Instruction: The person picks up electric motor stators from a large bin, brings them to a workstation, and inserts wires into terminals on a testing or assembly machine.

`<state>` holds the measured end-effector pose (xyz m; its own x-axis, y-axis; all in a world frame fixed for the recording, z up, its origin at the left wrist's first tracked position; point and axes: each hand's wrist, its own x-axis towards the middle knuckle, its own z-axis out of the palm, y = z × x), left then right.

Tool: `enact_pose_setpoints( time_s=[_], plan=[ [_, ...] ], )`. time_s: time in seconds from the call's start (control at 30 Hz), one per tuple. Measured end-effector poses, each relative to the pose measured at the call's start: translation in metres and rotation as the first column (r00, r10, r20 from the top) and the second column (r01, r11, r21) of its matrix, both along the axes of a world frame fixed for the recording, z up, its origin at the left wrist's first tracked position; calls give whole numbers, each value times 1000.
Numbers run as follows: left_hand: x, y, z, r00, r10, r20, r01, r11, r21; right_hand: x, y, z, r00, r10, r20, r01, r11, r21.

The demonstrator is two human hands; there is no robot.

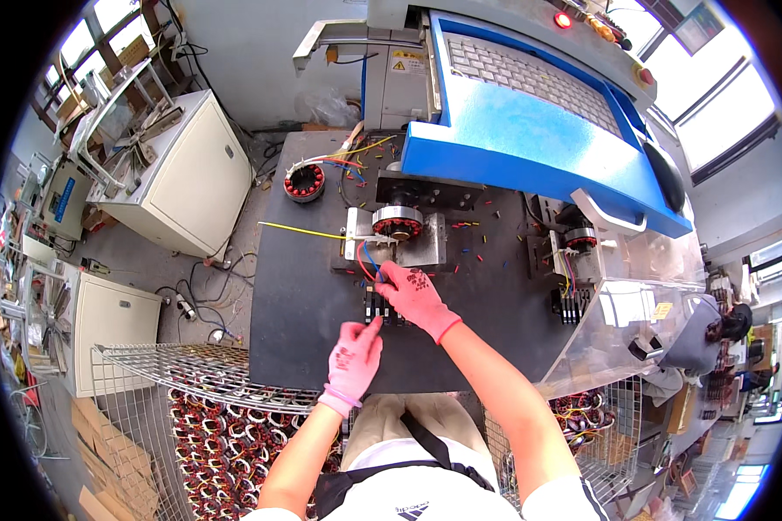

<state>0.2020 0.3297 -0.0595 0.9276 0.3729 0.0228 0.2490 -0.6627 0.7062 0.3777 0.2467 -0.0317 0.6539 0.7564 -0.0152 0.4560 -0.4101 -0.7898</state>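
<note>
A motor stator (398,221) with a silvery ring and red windings sits in a metal fixture (426,247) on the dark tabletop. From it a yellow wire (304,229) stretches left, while a red wire (362,260) and a blue wire (371,259) run down toward me. My right hand (414,298), in a pink glove, is closed with its fingertips on the blue wire; the red one ends close beside them. Below lies a black terminal clip block (375,306), partly covered. My left hand (354,358), also pink-gloved, has curled fingers at the block's near edge; what they pinch is hidden.
Another stator (305,181) with loose wires lies at the table's far left. A second fixture with a stator (579,237) and clip block (570,306) stands right, by a clear plastic guard (626,334). A blue keyboard tray (530,148) overhangs. Wire baskets (208,369) hold many stators.
</note>
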Motion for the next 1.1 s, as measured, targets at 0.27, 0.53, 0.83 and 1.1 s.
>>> enact_pose_setpoints(
  time_s=[0.27,0.53,0.83,1.1],
  plan=[
    [99,121,65,628,759,169,12,207,-978,-22,5,33,904,-201,-378,252,964,90],
    [27,32,96,885,-129,448,283,912,-297,-7,33,26,332,231,-915,222,923,314],
    [-16,4,9,997,-66,-43,77,931,356,0,6,23,898,-16,-441,42,998,49],
    [-15,1,-15,995,-66,-80,98,857,506,-6,10,19,1000,21,18,-21,1000,2]
  ],
)
